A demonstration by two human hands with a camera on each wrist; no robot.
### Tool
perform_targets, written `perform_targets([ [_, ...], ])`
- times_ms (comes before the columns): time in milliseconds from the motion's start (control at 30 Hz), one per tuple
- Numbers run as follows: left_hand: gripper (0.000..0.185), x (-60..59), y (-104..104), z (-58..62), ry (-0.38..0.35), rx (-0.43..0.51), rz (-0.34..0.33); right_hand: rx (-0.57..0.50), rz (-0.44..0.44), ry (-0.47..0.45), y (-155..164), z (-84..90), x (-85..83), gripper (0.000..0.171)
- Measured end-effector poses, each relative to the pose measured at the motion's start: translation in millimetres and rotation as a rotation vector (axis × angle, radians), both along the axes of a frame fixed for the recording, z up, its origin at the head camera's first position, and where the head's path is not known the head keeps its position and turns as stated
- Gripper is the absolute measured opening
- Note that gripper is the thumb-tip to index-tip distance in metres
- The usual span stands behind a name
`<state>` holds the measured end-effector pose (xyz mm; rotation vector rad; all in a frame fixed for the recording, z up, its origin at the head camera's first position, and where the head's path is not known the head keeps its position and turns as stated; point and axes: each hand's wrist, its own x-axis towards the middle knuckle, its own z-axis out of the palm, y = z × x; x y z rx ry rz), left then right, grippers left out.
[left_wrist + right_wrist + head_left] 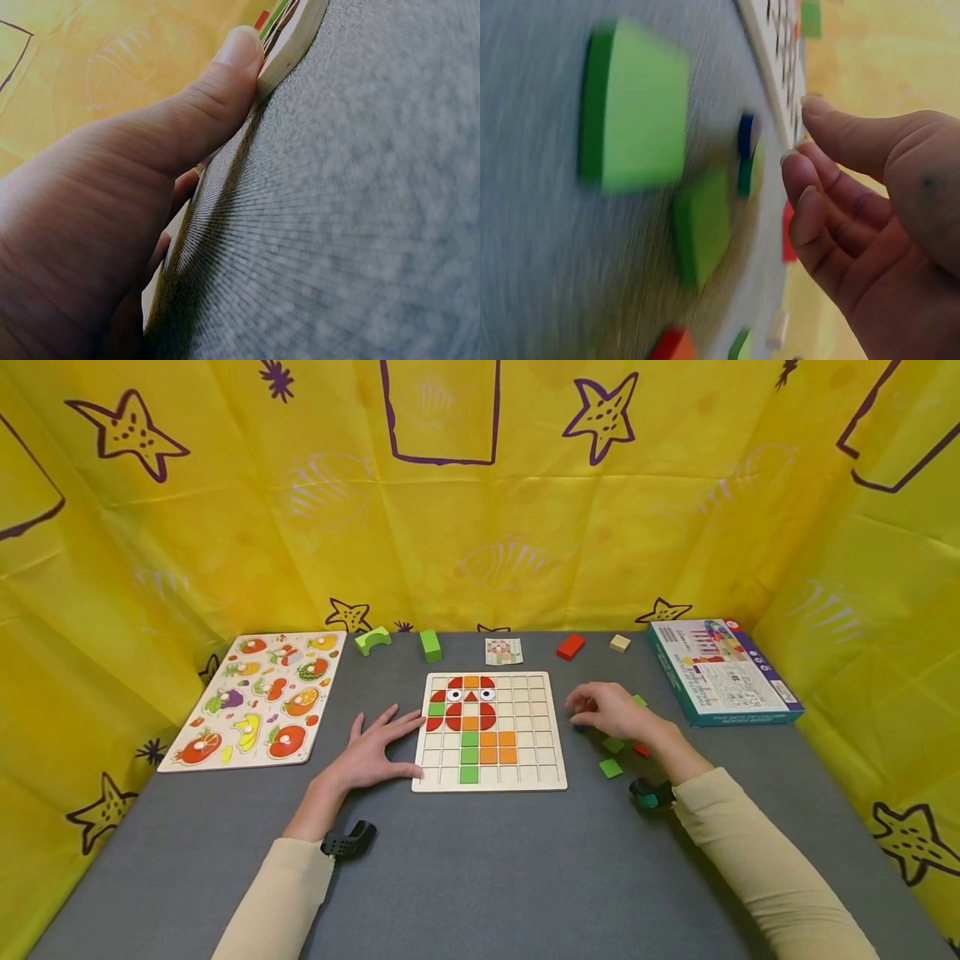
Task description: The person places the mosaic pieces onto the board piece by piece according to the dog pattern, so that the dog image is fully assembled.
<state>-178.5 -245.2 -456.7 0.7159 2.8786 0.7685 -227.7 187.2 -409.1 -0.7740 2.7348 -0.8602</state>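
Observation:
A pale wooden grid board [528, 768] lies flat, with red, orange and green tiles and two round eye pieces making a picture on its left side. At its left edge rests my left hand [378, 750], fingers spread, the thumb [241, 49] at the board's side in the left wrist view. My right hand [611, 708] hovers right of the board, loosely bent, with a gap between thumb and fingertips and nothing seen in it. Beneath it lie a green square tile [611, 768], another green tile [705, 229], a red piece [641, 749] and a dark blue piece [745, 135].
A fruit puzzle board [318, 693] lies to the left and a flat game box [727, 672] to the right. Along the back are a green arch [373, 641], a green block [431, 646], a picture card [503, 651], a red block [571, 647] and a beige block [619, 643].

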Motion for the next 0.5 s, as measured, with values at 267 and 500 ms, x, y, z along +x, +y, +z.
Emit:
perform_targets([
  [267,0.093,1.3,0,1.0,-0.003,0.003,0.000,0.094,0.027,-0.037,22,-6.7,-8.7,0.015],
  [500,0.093,1.4,0,0.9,0.004,-0.001,0.001,0.089,0.008,-0.072,21,-8.4,-7.6,0.009],
])
